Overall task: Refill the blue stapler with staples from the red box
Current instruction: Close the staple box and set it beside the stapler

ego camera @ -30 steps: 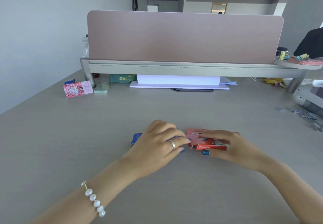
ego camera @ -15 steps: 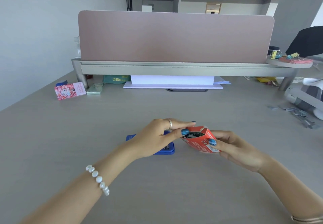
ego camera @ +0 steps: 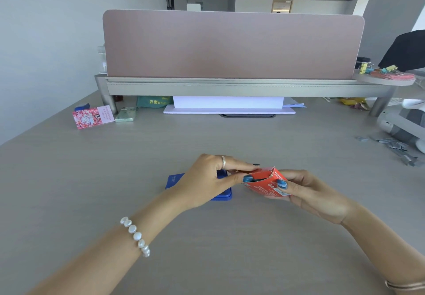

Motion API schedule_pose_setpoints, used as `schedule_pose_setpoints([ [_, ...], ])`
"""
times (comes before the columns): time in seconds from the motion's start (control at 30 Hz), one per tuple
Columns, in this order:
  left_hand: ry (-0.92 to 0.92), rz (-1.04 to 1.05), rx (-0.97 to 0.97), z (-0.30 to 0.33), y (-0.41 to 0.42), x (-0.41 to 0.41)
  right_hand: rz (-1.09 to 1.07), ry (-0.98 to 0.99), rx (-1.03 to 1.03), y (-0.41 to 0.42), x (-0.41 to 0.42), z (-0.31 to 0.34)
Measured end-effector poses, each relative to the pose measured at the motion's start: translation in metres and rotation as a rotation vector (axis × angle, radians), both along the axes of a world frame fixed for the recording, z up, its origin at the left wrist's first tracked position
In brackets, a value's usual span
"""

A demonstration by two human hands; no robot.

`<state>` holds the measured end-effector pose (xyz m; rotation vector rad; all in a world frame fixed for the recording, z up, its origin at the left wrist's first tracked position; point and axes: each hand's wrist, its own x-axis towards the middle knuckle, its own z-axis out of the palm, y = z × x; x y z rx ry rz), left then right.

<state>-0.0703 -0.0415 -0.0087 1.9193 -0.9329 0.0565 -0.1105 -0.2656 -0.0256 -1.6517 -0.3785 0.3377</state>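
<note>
The small red box (ego camera: pixel 268 185) is lifted just above the desk, tilted with its open end facing left. My right hand (ego camera: pixel 308 193) grips it from the right, thumb on its front face. My left hand (ego camera: pixel 211 179) reaches to the open end, thumb and fingers pinching at the mouth, where dark staples show inside. The blue stapler (ego camera: pixel 173 180) lies flat on the desk under my left hand, mostly hidden by it.
A pink partition on a grey shelf (ego camera: pixel 230 86) spans the back. Under it lie a white paper stack (ego camera: pixel 227 104), a pink card box (ego camera: pixel 92 117) and a green tin (ego camera: pixel 125 116). Loose staple strips (ego camera: pixel 395 147) lie scattered at the right, beside a white device (ego camera: pixel 400 124).
The red box went from lying flat on the desk to being lifted and tilted with its end open. My left hand moved off the stapler to the box's mouth.
</note>
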Motion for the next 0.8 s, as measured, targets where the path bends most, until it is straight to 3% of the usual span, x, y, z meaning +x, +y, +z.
schedule_pose_setpoints([
  [0.23,-0.105,0.034,-0.050,-0.007,-0.002,-0.004,0.004,0.039,0.066,-0.001,-0.001,0.001],
  [0.4,-0.559,0.137,0.022,-0.018,-0.009,-0.011,-0.004,0.035,0.095,-0.001,-0.001,0.000],
  [0.5,-0.714,0.233,-0.006,-0.024,-0.014,-0.008,-0.012,0.035,0.099,0.001,0.000,-0.001],
  [0.8,-0.740,0.209,0.042,-0.027,-0.014,-0.007,-0.038,-0.020,0.087,0.002,0.001,-0.003],
])
